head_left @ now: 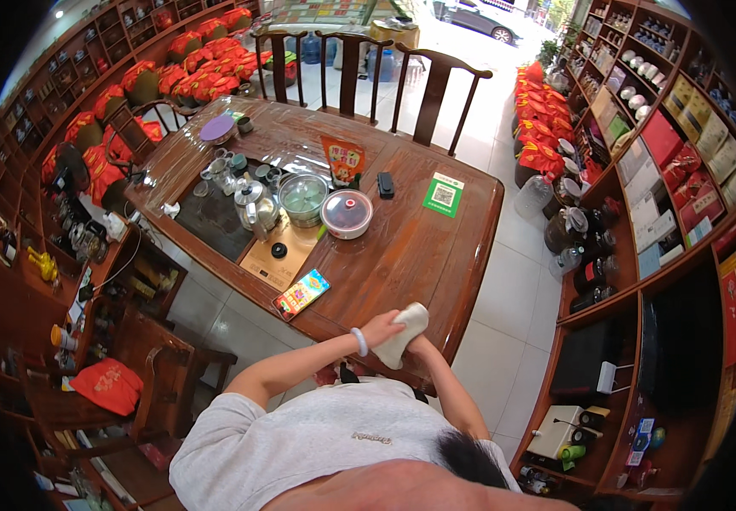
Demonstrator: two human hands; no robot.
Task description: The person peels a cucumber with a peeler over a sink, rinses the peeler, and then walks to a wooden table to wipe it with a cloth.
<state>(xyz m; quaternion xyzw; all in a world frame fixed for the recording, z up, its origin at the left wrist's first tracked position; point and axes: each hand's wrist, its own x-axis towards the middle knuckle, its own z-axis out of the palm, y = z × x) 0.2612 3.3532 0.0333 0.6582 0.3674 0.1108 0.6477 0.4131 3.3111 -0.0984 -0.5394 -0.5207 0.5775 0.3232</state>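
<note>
Both hands meet on a folded white cloth (395,350) over the near right part of a dark wooden table (377,268). My left hand (383,328), with a pale bangle at the wrist, grips the cloth from its left side. My right hand (418,345) holds it from the right and below, its fingers mostly hidden by the cloth. To the left of the hands, a smartphone (301,294) with a lit screen lies at the table's near edge. A lidded round bowl (347,214) with a red knob stands farther in.
A metal kettle (257,207) and a glass-lidded pot (303,199) stand at a tea station with small cups. Beyond the bowl are an orange snack pouch (343,160), a black box-shaped object (385,185) and a green code card (442,195). Wooden chairs (430,96) line the far side.
</note>
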